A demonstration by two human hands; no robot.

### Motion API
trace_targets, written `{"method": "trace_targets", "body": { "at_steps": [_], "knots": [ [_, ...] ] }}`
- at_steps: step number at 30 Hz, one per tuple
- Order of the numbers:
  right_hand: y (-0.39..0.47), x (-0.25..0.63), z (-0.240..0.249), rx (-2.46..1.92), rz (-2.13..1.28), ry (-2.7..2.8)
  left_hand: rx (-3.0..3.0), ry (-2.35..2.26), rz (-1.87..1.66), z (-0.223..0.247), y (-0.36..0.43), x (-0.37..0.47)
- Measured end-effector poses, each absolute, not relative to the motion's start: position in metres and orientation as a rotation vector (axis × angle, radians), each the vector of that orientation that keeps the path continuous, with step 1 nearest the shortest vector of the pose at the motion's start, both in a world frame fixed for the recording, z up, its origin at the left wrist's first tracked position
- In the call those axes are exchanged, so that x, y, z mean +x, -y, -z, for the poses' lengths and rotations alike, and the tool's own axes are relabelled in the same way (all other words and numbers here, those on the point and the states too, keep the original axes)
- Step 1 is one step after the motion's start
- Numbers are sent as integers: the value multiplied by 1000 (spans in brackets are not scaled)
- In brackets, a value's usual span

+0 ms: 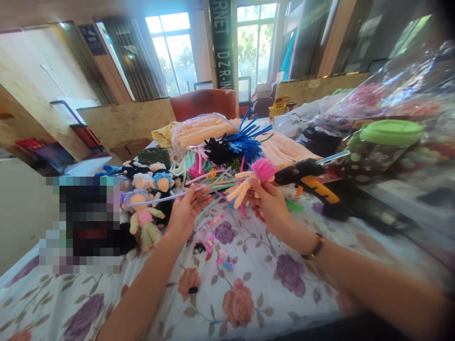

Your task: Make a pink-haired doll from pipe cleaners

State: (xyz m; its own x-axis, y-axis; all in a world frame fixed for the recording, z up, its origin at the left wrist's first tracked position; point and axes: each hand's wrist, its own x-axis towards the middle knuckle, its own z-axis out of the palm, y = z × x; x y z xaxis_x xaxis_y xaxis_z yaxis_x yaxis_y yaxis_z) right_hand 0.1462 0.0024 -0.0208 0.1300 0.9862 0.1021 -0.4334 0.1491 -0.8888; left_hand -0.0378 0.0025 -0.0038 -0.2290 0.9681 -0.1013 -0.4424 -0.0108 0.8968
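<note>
My right hand (268,203) is closed around a small doll (245,187) with peach limbs and pink hair (263,169), which lies tilted above the table. My left hand (188,206), to the left of it, has its fingers round a long lavender fuzzy stem (167,198) that reaches left across the finished-looking dolls. One of those dolls (145,218) has lavender hair, a pink top and pale green limbs. Between and behind my hands lie loose coloured stems (216,180). A black and orange glue gun (316,182) rests just right of the held doll.
Blue stems (249,142), black stems and a bag of peach stems (206,130) are piled at the back. A green-lidded container (391,132) stands at the right. Small scraps (220,253) lie on the flowered tablecloth (238,303).
</note>
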Motion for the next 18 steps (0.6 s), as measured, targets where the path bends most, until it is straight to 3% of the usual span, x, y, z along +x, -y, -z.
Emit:
{"method": "trace_targets", "body": {
  "at_steps": [18],
  "knots": [
    [0,143,26,-873,-1275,1186,705,-878,-1158,-5,-8,-45]
  ]
}}
